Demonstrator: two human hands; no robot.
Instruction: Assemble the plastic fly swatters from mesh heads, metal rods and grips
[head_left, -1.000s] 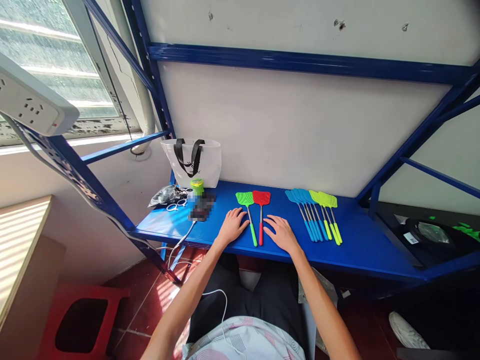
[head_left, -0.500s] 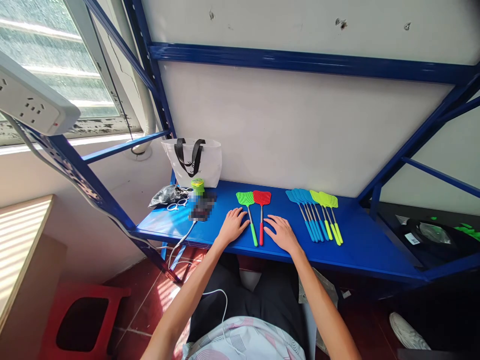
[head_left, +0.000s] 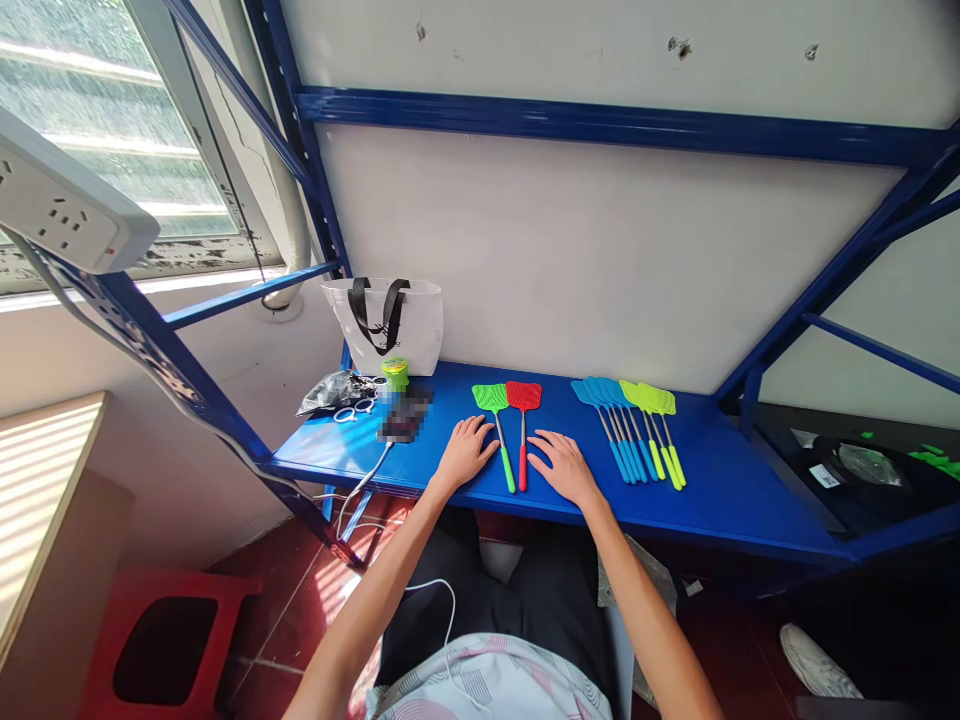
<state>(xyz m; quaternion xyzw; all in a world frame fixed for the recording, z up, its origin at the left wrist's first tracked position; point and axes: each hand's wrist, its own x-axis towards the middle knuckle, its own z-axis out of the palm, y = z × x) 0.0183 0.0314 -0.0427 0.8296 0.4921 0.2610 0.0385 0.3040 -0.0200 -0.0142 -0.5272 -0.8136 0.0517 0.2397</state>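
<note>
A green fly swatter (head_left: 491, 398) and a red fly swatter (head_left: 523, 396) lie side by side on the blue shelf (head_left: 720, 470), handles toward me. To the left of the green one, my left hand (head_left: 467, 450) rests flat with its fingers spread, holding nothing. My right hand (head_left: 562, 465) lies just right of the red handle, fingers apart and also without anything in it. Farther right, several blue fly swatters (head_left: 619, 430) overlap in a row. Yellow fly swatters (head_left: 660, 430) lie against their right side, their heads partly overlapping.
At the left end stand a white bag (head_left: 420, 320) with black handles and a green tub (head_left: 395, 372). White-handled scissors (head_left: 354, 409), a plastic packet (head_left: 330, 390) and a blurred dark object with a white cable (head_left: 367, 475) lie nearby. Blue metal posts frame both ends.
</note>
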